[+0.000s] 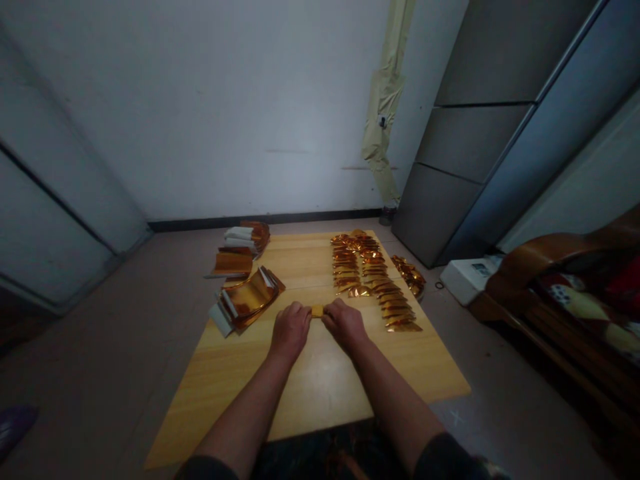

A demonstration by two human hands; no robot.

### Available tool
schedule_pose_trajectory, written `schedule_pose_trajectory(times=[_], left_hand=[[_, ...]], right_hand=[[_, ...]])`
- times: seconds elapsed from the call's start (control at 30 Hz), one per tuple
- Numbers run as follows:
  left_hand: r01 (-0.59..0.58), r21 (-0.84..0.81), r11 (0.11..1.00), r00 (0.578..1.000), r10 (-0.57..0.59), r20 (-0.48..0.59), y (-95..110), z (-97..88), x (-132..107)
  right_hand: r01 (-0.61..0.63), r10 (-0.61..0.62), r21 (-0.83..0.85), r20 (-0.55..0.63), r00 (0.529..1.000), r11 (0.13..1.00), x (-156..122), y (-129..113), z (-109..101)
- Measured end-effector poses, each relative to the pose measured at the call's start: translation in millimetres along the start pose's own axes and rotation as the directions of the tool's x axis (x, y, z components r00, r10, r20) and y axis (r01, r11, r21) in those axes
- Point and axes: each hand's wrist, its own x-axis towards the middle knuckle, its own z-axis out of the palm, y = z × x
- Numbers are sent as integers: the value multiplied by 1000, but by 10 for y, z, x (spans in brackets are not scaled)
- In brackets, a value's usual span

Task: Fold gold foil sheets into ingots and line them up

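Note:
Between my two hands is a small folded piece of gold foil paper [317,311], held just over the wooden table. My left hand [291,327] is closed on its left end. On the right end, the fingers of my right hand [346,323] are pinched in the same way. To the left lies a stack of shiny gold foil sheets [250,295], curled, with pale undersides. Rows of folded gold foil pieces [395,303] overlap one another on the right of the table.
The wooden table [325,387] spans the middle. More foil sheets [234,262] hang at its far left edge. Beyond its right edge sits a heap of gold foil pieces [410,275]. A grey refrigerator [450,167], a white box [465,277] and a carved wooden seat [545,250] stand right.

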Motion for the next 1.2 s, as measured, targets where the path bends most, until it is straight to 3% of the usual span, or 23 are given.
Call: schedule_pose_trajectory(times=[0.7, 0.97, 1.2], left_hand=[[-77, 90, 993, 996, 80, -39, -5, 37, -11], [-83, -14, 996, 993, 82, -86, -32, 94, -27], [-68, -124, 990, 988, 49, -148, -58, 134, -16]], right_hand=[[-91, 86, -69, -67, 994, 993, 22, -178, 27], [-95, 91, -62, -68, 993, 994, 30, -153, 59], [0, -3, -21, -127, 992, 1000, 26, -127, 89]])
